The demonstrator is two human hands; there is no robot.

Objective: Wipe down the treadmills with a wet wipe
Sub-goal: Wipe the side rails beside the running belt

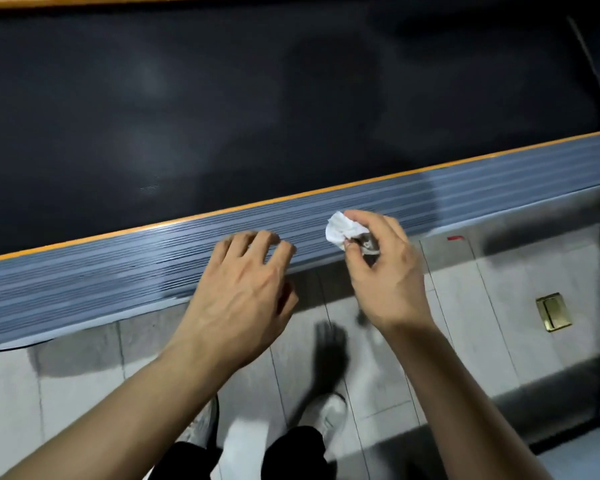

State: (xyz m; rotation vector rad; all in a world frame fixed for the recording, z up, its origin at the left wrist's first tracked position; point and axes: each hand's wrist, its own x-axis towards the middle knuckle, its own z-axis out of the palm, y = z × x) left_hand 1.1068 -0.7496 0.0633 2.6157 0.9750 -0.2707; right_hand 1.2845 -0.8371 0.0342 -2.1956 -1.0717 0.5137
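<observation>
**A:** How far along are we? The right hand (383,268) pinches a crumpled white wet wipe (343,231), bunched at the fingertips and sitting above the ribbed grey side rail with the orange edge strip (118,271).

**B:** Mid-job, I'd judge. No telling from here which stretches of rail are already wiped. The wide black running belt (257,116) beyond both hands shows faint hazy patches, which could be moisture or just glare.

**A:** And the left hand (243,289)?

**B:** Fingers spread and relaxed, holding nothing, over the rail just beside the wipe hand. The two hands are near but apart. Whether the wipe touches the rail, I can't tell.
</observation>
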